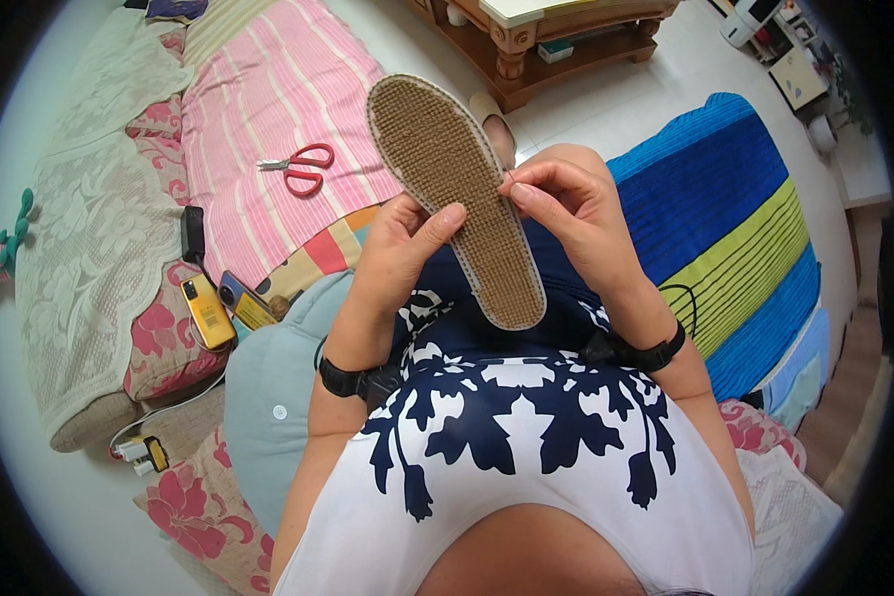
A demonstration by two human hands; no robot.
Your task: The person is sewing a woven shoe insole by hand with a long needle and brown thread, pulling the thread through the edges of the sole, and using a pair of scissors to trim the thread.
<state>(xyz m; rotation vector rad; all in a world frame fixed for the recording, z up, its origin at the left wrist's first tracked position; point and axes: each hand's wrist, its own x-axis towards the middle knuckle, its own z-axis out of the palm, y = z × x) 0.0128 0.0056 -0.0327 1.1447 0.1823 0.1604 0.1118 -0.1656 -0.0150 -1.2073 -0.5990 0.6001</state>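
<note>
A brown woven shoe sole [458, 171] with a white stitched rim is held above my lap, its broad end pointing up and left. My left hand [410, 242] grips its left edge, thumb on the woven face, fingers hidden beneath. At the right edge, the thumb and index finger of my right hand [566, 205] pinch a thin needle [511, 176], whose lower part the fingertips cover. Red-handled scissors [302, 170] lie with their blades slightly apart on a pink striped cloth [268, 89] to the left.
On the left, a yellow phone [208, 311], a dark blue phone [238, 292] and a black power adapter [192, 235] lie on the sofa. A carved wooden table [510, 45] stands ahead. A blue and green striped towel [715, 223] covers the seat at right.
</note>
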